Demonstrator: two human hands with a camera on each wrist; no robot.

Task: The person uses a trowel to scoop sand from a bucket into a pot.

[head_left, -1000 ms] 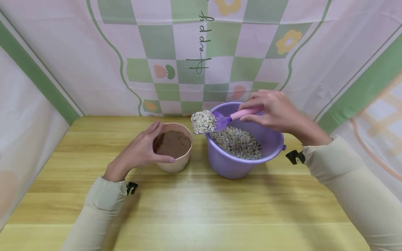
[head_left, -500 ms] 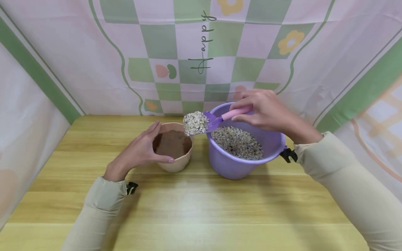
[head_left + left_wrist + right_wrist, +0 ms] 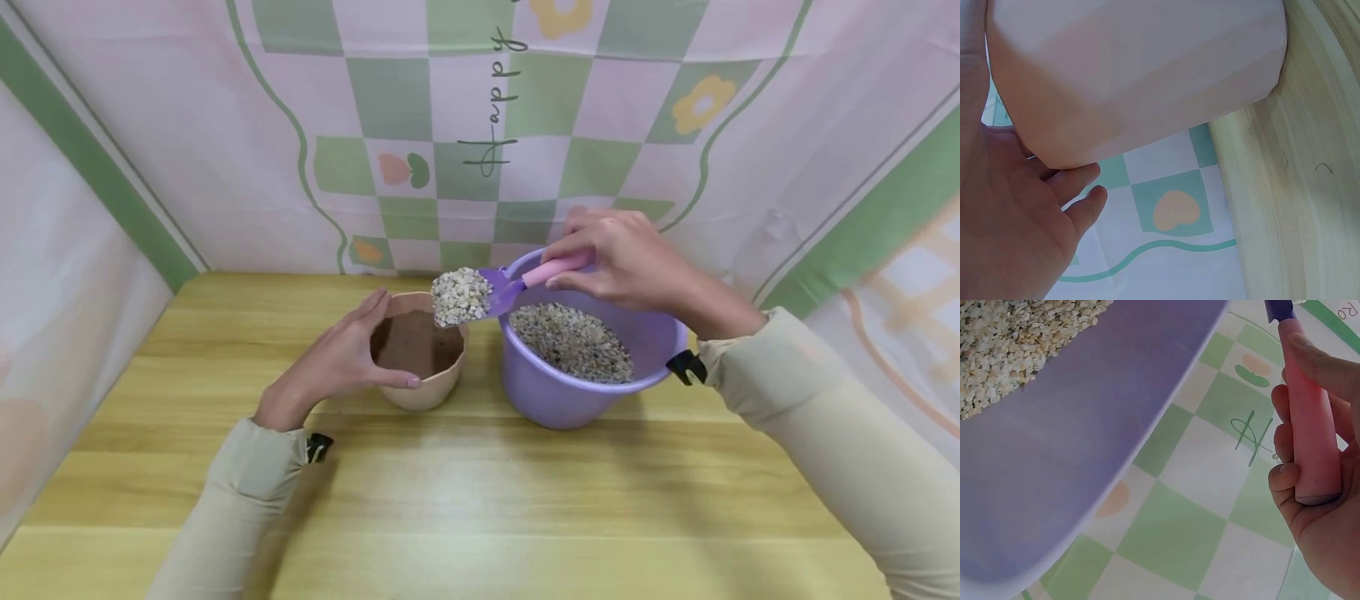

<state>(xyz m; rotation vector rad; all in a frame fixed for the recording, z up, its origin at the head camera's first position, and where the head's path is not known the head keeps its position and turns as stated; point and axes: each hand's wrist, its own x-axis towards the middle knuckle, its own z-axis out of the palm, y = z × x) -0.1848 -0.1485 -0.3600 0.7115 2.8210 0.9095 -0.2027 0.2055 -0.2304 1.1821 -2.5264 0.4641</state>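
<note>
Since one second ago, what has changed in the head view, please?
The right hand moved the pink-handled shovel leftward, so its gravel now overlaps the beige pot in this view. The left hand still holds the pot; the purple bucket stayed put.

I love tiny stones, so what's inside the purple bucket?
The purple bucket holds gravel, mostly pale bits with darker ones. The gravel covers the bottom beneath it, so anything buried there can't be seen.
</note>
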